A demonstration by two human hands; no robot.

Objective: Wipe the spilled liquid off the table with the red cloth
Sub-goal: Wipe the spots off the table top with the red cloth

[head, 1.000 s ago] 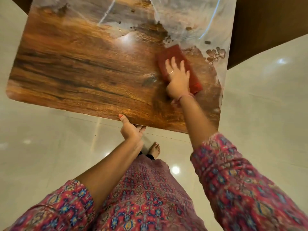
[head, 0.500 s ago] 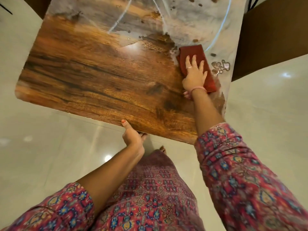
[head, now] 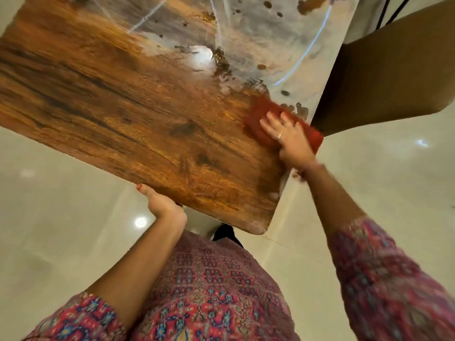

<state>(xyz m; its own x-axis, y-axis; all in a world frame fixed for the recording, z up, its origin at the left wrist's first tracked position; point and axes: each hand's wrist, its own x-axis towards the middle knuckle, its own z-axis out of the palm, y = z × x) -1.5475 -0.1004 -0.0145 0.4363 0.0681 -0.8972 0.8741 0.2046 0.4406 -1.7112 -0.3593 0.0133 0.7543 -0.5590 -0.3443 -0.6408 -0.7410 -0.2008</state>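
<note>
— Two hands in view. Right hand (head: 288,137): flat, fingers spread, palm pressed down on the red cloth (head: 261,119). A ring shows on one finger.

— Is it gripping the cloth?

— No curl around it; the open palm just pins it to the counter (head: 128,107). Cloth lies at the counter's right edge, its far-right corner reaching just over that edge.

— Left hand?

— Left hand (head: 160,205) at the near edge of the counter, thumb on top with a red-painted nail, fingers tucked out of sight beneath. Closed on the edge, it seems; the underside is hidden.

— Where is the spilled liquid?

— Spilled liquid (head: 221,62) sits beyond the cloth, toward the far right of the counter: a glossy patch catching a bright glare, with dark drops (head: 296,109) just beside the cloth's far edge and more scattered further up. The near and left parts of the wood look dry and matte.

— Surroundings?

— Patterned pink sleeves (head: 384,279) on both arms, same fabric over the body below. Pale shiny floor (head: 49,217) all round. A brown panel (head: 394,70) stands to the right of the counter; the frame is blurred there.
</note>
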